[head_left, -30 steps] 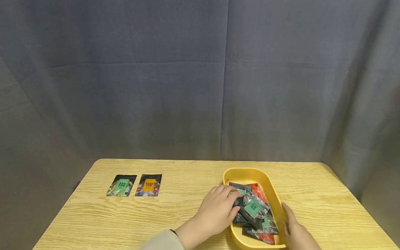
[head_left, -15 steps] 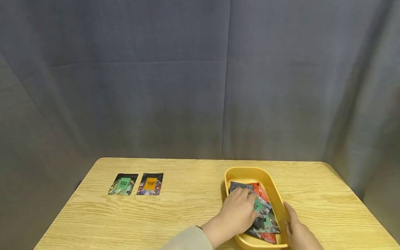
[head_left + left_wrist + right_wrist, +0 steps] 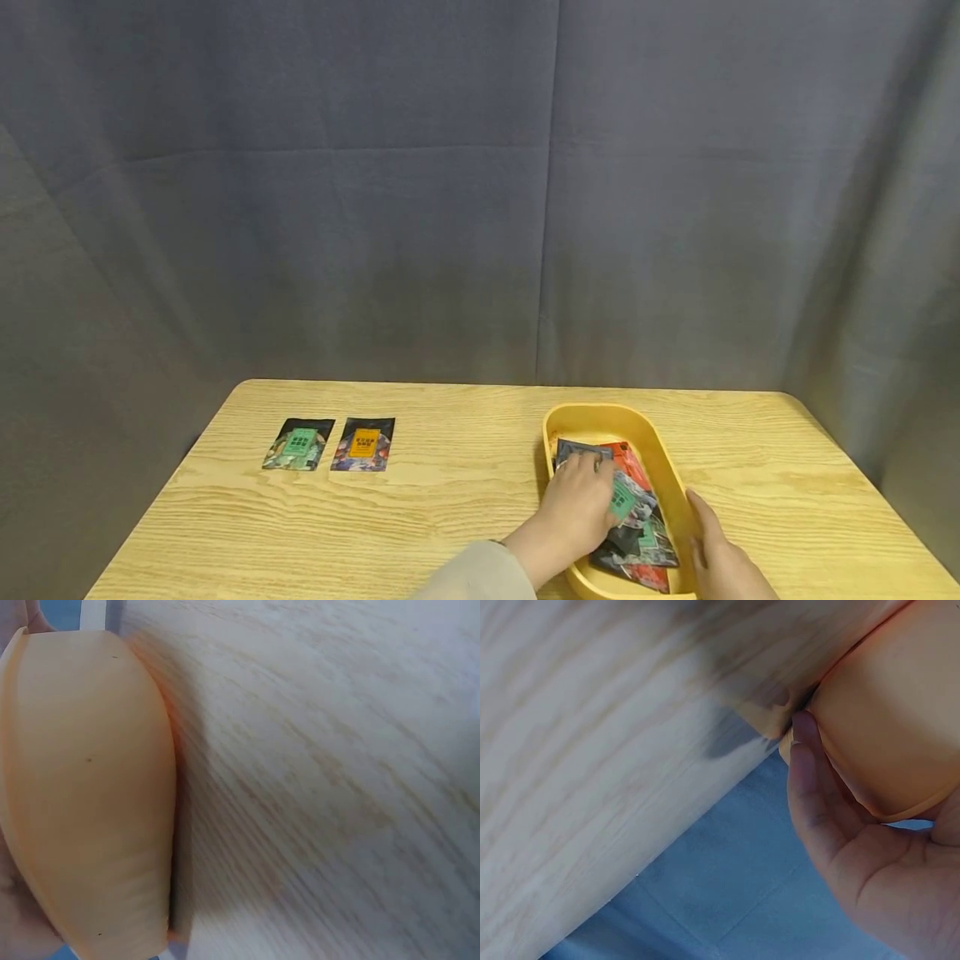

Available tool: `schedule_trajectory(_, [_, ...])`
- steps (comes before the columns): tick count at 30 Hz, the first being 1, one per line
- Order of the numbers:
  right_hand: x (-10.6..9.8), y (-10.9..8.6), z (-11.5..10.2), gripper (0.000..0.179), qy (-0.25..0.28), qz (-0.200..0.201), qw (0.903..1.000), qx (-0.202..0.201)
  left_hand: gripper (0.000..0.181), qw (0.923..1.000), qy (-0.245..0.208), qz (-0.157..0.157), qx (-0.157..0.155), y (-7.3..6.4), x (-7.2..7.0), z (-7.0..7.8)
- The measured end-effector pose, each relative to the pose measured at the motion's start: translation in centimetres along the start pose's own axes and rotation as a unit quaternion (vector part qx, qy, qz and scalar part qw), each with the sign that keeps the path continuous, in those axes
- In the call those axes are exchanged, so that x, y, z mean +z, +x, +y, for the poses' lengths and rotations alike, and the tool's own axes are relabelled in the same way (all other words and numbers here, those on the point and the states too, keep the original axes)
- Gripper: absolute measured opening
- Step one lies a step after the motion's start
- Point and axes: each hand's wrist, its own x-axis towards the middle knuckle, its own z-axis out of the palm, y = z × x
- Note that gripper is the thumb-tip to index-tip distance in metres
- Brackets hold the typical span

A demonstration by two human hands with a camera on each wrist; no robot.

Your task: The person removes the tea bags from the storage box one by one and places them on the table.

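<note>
A yellow plastic bin (image 3: pixel 671 492) stands at the right of the table, holding several small foil packets. My left hand (image 3: pixel 576 504) reaches into it, fingers bent down over a dark packet with a green label (image 3: pixel 622 500); the fingertips are mostly hidden. Outside the bin, my right hand (image 3: pixel 726 560) holds its right side. From the right wrist, fingers (image 3: pixel 810 772) curl at the lower edge of the bin (image 3: pixel 885 712). The left wrist view shows the bin's outer wall (image 3: pixel 90 765), with part of a hand at the left edge.
Two flat packets lie side by side at the table's left, one with a green label (image 3: pixel 298 444) and one with an orange label (image 3: pixel 363 444). Red packets (image 3: pixel 630 467) show inside the bin. A grey curtain (image 3: pixel 420 208) hangs behind the wooden table (image 3: pixel 450 500).
My left hand has moved right, from the bin's left rim to over the packets inside, its fingers now bent down among them. The right hand stays at the bin's side.
</note>
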Motion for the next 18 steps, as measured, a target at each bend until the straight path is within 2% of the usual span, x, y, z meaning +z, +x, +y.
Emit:
schedule_trajectory(5, [-0.2,-0.2,-0.3,0.054,0.001,0.002,1.0,-0.002,0.06,1.0,0.003,-0.004,-0.005,0.1,0.2,0.3])
schedule_trajectory(12, [-0.4,-0.4,-0.5,0.053,0.001,0.011,0.9999,-0.013,0.062,0.9992,0.013,0.003,-0.036,0.5,0.6,0.9])
schedule_trajectory(18, [-0.3,-0.3,-0.4,0.053,0.009,0.007,0.9999,-0.009,0.063,0.9993,-0.006,0.015,-0.032,0.6,0.8,1.1])
